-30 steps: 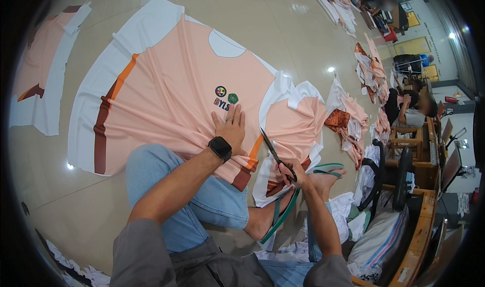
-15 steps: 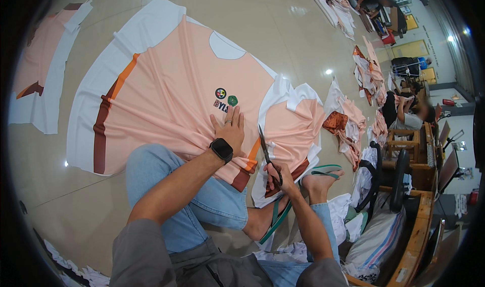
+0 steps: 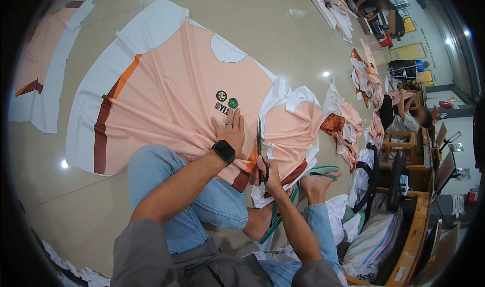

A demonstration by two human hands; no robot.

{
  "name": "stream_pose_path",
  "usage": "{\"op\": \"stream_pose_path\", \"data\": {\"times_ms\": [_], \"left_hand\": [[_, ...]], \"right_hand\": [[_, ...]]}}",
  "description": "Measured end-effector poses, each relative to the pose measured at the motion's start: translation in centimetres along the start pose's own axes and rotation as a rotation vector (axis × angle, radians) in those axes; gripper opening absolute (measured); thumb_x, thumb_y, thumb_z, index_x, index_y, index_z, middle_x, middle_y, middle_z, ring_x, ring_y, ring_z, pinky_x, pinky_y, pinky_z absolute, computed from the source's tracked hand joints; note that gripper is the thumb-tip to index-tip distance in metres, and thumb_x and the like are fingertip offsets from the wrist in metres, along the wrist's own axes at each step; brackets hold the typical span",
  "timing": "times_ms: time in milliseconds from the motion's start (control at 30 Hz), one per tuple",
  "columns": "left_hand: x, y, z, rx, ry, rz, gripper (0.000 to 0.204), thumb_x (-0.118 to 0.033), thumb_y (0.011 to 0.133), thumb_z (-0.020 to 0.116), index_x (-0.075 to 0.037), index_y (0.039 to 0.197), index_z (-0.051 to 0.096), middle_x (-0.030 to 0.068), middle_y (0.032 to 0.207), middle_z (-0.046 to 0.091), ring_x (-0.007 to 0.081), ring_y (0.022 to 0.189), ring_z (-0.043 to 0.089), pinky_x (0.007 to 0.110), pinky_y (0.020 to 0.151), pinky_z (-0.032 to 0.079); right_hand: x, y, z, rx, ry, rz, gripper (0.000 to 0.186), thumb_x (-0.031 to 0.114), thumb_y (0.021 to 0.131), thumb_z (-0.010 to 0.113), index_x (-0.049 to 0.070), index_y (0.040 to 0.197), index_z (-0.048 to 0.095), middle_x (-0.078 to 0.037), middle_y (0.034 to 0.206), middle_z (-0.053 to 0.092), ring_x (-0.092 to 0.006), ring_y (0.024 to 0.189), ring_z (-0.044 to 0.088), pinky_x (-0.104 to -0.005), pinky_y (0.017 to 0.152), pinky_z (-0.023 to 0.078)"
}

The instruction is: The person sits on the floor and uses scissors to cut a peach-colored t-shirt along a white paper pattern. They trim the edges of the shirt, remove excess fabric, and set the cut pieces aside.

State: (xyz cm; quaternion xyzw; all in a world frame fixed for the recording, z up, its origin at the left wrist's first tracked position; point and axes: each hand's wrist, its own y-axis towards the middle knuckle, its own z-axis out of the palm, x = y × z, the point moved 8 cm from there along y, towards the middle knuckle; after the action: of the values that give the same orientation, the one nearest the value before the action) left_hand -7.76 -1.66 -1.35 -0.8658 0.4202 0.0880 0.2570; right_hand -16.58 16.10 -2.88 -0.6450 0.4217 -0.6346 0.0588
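Nearest are the person's bent legs in blue jeans (image 3: 156, 166), with a green sandal (image 3: 278, 222) at the near side of the cloth. The left hand (image 3: 230, 135), with a black watch (image 3: 223, 151) at its wrist, is laid flat on the peach panel (image 3: 177, 95); its grip is open and presses, holding nothing. The right hand (image 3: 269, 176) has its grip closed around the handles of the scissors (image 3: 259, 138), whose blades point away from the body, along the panel's right border. Whether the blades are apart, I cannot tell.

The panel lies on the floor (image 3: 101, 206), in the middle, nearer to its left edge in view than to the furniture at its right edge. A smaller peach and white piece (image 3: 290, 128) is just beside the blades; I cannot see if both are joined.

In my judgement, the folds running from the left hand are the main danger: a fold slipping under the blades could cause a cut inside the panel. The fingers are also near the blades, and a moving knee might drag the cloth.

Farther, another panel (image 3: 50, 55) lies toward the floor's far left corner, cloth heaps (image 3: 348, 130) toward the right edge, and beyond sits a co-worker (image 3: 405, 120).
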Motion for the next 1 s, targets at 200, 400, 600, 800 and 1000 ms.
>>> {"op": "stream_pose_path", "data": {"times_ms": [200,400,600,800,1000], "left_hand": [[-0.2,-0.1,-0.1,-0.013,-0.007,0.015,0.142,-0.066,0.061,0.089,0.004,0.162,0.018,0.0203,0.173,0.006,0.039,0.16,0.004,0.087,0.108,0.016],[0.2,0.0,0.2,-0.035,-0.004,-0.006,0.135,-0.06,0.064,0.087,0.004,0.162,0.02,0.0189,0.174,0.007,0.0377,0.16,0.004,0.086,0.109,0.014],[0.1,0.4,1.1,-0.067,-0.068,-0.028,0.109,-0.041,0.08,0.077,0.002,0.163,0.021,0.0168,0.174,0.007,0.0352,0.161,0.002,0.085,0.111,0.007],[0.5,0.9,0.7,-0.157,-0.024,-0.041,0.102,-0.042,0.085,0.073,0.002,0.162,0.023,0.0174,0.174,0.006,0.0354,0.161,0.004,0.084,0.112,0.008],[2.7,1.7,-2.5,-0.066,-0.013,-0.045,0.13,-0.054,0.067,0.089,0.001,0.163,0.019,0.0187,0.174,0.005,0.0377,0.161,0.004,0.084,0.111,0.015]], "right_hand": [[1.3,0.8,0.7,-0.058,0.042,0.01,0.057,0.059,0.094,0.07,0.003,0.085,0.063,-0.002,0.059,0.055,-0.0127,0.042,0.056,-0.0272,0.039,0.044],[1.8,0.6,2.3,-0.093,-0.009,-0.034,0.061,0.06,0.095,0.068,0.002,0.08,0.064,-0.003,0.059,0.058,-0.0129,0.042,0.056,-0.0267,0.038,0.044],[3.4,1.8,3.4,-0.097,0.151,-0.003,0.064,0.063,0.095,0.065,0.002,0.078,0.063,-0.003,0.059,0.057,-0.014,0.041,0.056,-0.0278,0.037,0.045],[2.9,2.9,4.3,-0.141,0.033,-0.112,0.063,0.062,0.097,0.064,0.002,0.076,0.062,-0.004,0.059,0.058,-0.0147,0.042,0.055,-0.0276,0.037,0.045],[3.6,2.6,4.5,-0.151,0.27,-0.074,0.063,0.065,0.095,0.065,0.004,0.077,0.059,-0.003,0.059,0.054,-0.0134,0.042,0.051,-0.0274,0.039,0.043]]}}
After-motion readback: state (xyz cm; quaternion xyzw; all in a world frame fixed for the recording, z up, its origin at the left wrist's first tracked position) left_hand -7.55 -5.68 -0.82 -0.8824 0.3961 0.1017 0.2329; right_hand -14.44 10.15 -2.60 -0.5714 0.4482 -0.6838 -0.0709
